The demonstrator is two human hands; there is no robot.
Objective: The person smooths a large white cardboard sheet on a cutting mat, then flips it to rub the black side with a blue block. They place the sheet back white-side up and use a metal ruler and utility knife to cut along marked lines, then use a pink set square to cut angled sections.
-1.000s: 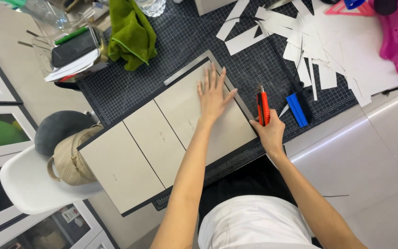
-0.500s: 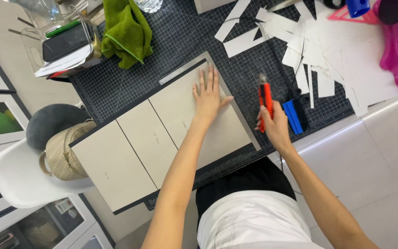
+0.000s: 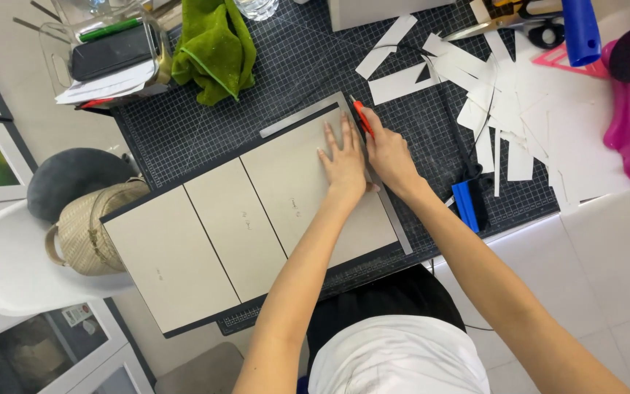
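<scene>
A long beige board (image 3: 249,226) marked into three panels lies on the dark gridded cutting mat (image 3: 205,124). My left hand (image 3: 344,160) presses flat, fingers spread, on the right panel near a metal ruler (image 3: 384,204) that runs along the board's right edge. Just beside it, my right hand (image 3: 389,155) grips a red utility knife (image 3: 362,118) with its tip at the far end of the ruler.
White paper strips (image 3: 490,102) litter the mat's right side, with a blue tool (image 3: 467,206) near the front edge. A green cloth (image 3: 213,47) and a clear tray of items (image 3: 107,58) sit at the back. A woven bag (image 3: 85,226) rests on a white chair (image 3: 1,263) at left.
My right hand has lifted the red knife from the mat's right side and brought it to the top of the ruler. My left hand stayed pressed on the board.
</scene>
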